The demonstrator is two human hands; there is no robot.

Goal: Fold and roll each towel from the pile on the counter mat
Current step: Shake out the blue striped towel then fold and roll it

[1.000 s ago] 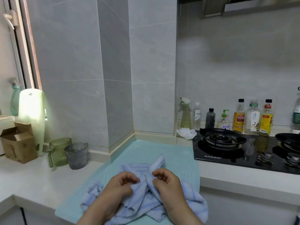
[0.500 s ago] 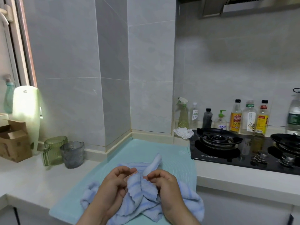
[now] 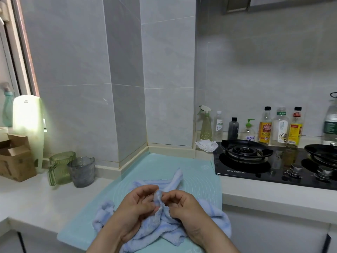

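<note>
A crumpled pile of light blue striped towels lies on the near half of the pale teal counter mat. My left hand and my right hand are side by side above the pile. Both pinch a bunched edge of one blue towel raised between them. A loose end of towel sticks up behind my hands. The part of the pile under my wrists is hidden.
A black gas hob borders the mat on the right, with several bottles along the wall behind and a crumpled white cloth. Left of the mat stand a green cup, a grey cup, a cardboard box and a white lamp-like object.
My hands have drawn closer together and gathered the towel's edge into a tighter bunch between the fingertips. The view has shifted slightly.
</note>
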